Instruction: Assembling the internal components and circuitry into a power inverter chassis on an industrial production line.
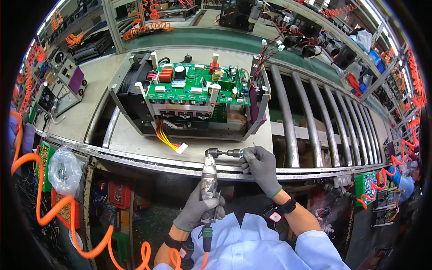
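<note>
Currently, my left grip [201, 209] is wrapped around the angled air driver [209, 173] and my right grip [261, 168] pinches its socket end [233, 153], at the desk's [130, 137] near edge. A stray squeeze could start it spinning and wrench that end loose; a forward-left swing could snag the loose wire bundle [165, 138] hanging below the circuit board [193, 84].

**Fisheye view, down from the head**

The left one of two head-worn cameras faces down and forward, above the wearer's pale blue fabric shirt [243, 243]. The grey-gloved left hand [194, 210] and grey-gloved right hand [263, 168] appear close; a green rectangular circuit board [193, 83] sits slightly farther, above centre. Cylindrical steel rollers [306, 119] recede rightward, the lens curving outer edges.
</note>
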The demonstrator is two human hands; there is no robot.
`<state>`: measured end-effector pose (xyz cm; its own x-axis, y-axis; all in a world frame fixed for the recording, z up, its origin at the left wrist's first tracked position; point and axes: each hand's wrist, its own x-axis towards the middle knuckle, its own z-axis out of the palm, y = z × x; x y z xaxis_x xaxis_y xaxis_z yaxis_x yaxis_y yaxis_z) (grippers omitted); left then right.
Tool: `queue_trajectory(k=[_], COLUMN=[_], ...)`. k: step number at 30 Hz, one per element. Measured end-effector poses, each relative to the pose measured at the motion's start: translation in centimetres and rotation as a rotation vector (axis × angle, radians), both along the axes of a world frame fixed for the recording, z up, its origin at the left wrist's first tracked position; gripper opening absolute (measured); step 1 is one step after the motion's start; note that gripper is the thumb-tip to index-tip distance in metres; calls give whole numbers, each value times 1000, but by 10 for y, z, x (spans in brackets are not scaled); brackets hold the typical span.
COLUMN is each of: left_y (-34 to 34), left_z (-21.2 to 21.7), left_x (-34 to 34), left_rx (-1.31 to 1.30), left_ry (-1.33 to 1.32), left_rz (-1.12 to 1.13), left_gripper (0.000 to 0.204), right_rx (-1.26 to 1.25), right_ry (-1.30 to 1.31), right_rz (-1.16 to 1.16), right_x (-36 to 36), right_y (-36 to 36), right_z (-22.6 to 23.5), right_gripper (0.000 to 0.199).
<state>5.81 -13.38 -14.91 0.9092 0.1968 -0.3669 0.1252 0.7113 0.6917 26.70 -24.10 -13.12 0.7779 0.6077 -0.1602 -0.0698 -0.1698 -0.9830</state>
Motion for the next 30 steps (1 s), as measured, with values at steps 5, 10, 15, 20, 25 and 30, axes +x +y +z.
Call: queue_trajectory(k=[5,10,15,20,25,30], left_y=[-6,8,17,21,25,29], left_z=[13,15,9,10,1,-6], left_x=[14,24,47,66,73,85], left_rx=[5,109,114,172,131,241], left_ry=[25,-8,-63,-66,-110,-79], left_rz=[53,70,135,182,194,209], left_gripper=[49,47,52,50,52,55], right_rx=[16,-111,-148,-32,48,-16], right_ry=[-60,-800,-1015,-843,-877,-1077], right_rz=[-43,-336,-498,-678,-652,-604], right_x=[4,34,41,50,53,62], right_y=[10,19,58,85,88,79], right_z=[-1,8,-4,-35,-26,-24], right_gripper=[24,58,102,92,67,58])
